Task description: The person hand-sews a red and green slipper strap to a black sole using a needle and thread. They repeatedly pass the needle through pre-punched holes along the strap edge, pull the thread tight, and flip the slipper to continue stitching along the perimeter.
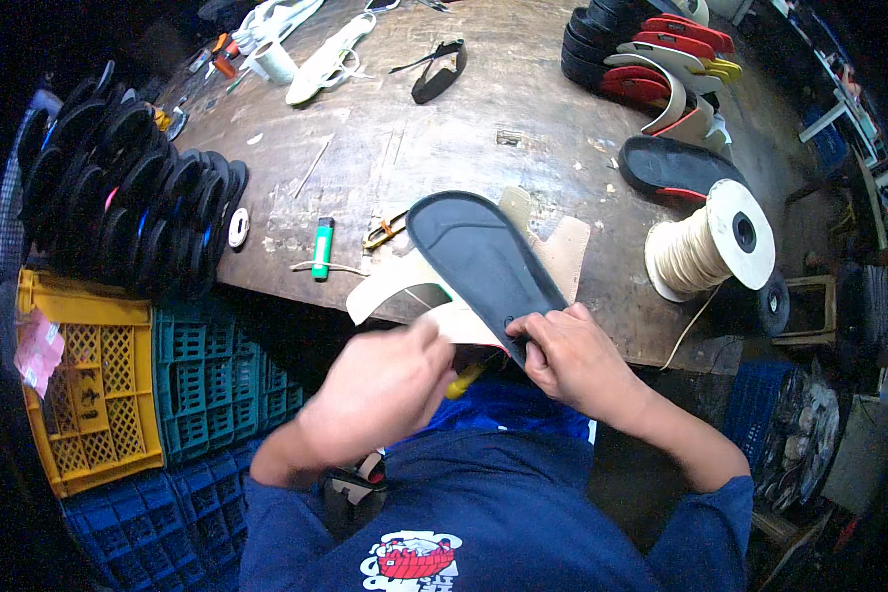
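Note:
A black sandal sole (479,242) lies slanted over the table's near edge, its broad end pointing away from me. My right hand (574,360) grips the narrow near end, thumb and fingers pressed together on it. Pale straps stick out on both sides: a cream strap (390,286) on the left and a beige strap (566,252) on the right. Beside the left strap, my left hand (380,380) is closed and slightly blurred; anything pinched in it is hidden. A green lighter (323,249) and a small yellow cutter (386,231) lie just beyond the left strap.
A spool of cream cord (696,247) stands at the right edge, its loose end hanging down. Black soles (118,187) are stacked at the left, above yellow (89,385) and teal crates (212,380). More sandal parts (661,74) pile up at the far right.

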A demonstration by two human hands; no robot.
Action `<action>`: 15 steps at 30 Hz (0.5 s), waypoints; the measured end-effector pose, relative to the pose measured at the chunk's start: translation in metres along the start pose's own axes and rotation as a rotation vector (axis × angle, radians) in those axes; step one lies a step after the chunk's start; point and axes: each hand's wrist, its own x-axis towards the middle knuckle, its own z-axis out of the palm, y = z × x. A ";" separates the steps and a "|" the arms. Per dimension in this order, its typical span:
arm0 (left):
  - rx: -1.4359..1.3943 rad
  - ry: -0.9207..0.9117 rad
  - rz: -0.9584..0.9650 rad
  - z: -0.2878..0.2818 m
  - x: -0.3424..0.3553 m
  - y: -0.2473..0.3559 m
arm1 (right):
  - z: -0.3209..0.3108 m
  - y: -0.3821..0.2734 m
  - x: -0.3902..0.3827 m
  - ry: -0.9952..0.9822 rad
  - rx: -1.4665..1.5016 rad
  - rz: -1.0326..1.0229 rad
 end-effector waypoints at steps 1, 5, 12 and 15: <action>0.061 -0.098 -0.072 0.011 -0.005 0.007 | -0.001 0.002 0.001 -0.014 0.012 0.005; -0.209 -0.114 -0.234 0.083 0.014 0.016 | -0.010 0.010 0.005 -0.055 0.046 0.019; -0.557 0.223 -0.190 0.149 0.012 0.010 | -0.017 0.016 0.010 -0.137 0.010 0.051; -0.653 0.268 -0.123 0.153 0.012 0.002 | -0.018 0.013 0.012 -0.169 -0.011 0.061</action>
